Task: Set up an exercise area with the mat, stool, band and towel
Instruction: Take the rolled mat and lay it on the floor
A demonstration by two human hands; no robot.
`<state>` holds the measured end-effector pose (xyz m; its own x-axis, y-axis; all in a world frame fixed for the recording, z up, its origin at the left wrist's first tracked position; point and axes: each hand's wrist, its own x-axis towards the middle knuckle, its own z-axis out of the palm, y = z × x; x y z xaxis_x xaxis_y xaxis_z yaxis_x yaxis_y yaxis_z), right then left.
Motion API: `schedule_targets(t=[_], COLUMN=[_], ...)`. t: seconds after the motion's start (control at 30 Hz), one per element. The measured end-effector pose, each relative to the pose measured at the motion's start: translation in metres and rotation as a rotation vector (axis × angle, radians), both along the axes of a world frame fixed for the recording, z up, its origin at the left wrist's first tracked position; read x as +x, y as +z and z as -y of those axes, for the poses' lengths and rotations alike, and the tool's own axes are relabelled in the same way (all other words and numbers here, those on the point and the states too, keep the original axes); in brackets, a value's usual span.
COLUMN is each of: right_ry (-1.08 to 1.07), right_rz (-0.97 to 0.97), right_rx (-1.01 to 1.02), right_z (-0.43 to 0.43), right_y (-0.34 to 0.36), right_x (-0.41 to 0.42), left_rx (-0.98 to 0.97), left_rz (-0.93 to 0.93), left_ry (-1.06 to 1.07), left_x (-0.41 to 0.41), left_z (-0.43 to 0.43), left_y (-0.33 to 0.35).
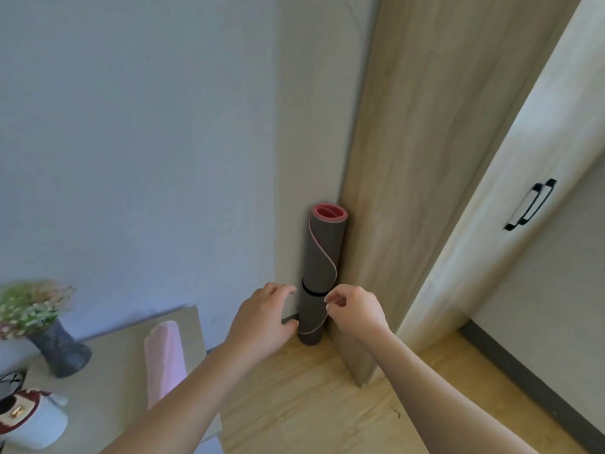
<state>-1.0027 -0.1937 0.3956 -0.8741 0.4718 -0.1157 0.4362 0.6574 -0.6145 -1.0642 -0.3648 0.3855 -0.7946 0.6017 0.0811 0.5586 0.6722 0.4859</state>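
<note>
A rolled grey mat (pixel 322 257) with a pink inner side stands upright in the corner between the wall and a wooden panel. A black band (pixel 312 291) circles it low down. My left hand (pixel 262 317) is at the mat's left side, fingers spread and curved, thumb near the roll's lower part. My right hand (pixel 355 309) is at its right side, fingers curled, close to the black band; whether it touches is unclear. A rolled pink towel (pixel 163 358) lies on the low table at the left.
A low beige table (pixel 121 348) carries a dark vase with flowers (pixel 49 335) and a small white bag (pixel 29 421). A wooden panel (pixel 409 191) and a cupboard door with a black handle (pixel 530 204) stand at the right. Wooden floor (pixel 311 404) lies below.
</note>
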Motion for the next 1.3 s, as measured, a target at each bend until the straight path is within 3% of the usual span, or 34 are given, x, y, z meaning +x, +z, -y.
schedule_targets(t=[0.43,0.67,0.9,1.3], right_ry=[0.082,0.143,0.135,0.119], right_rz=[0.079,0.094,0.133,0.313], right_rx=[-0.046,-0.088,0.005,0.133], right_z=[-0.189,-0.208,-0.228,-0.210], right_y=[-0.028,-0.033,-0.028,-0.063], right_x=[-0.145,-0.201,-0.267,-0.400], left_rx=[0.048,0.000,0.050,0.052], left_rz=[0.145,0.169,0.243,0.402], left_ry=[0.185,0.211,0.213,0.054], left_x=[-0.140,-0.195,-0.260,-0.376], left_z=[-0.179,-0.205,-0.225,-0.214], left_y=[-0.039,-0.047,-0.060,-0.094])
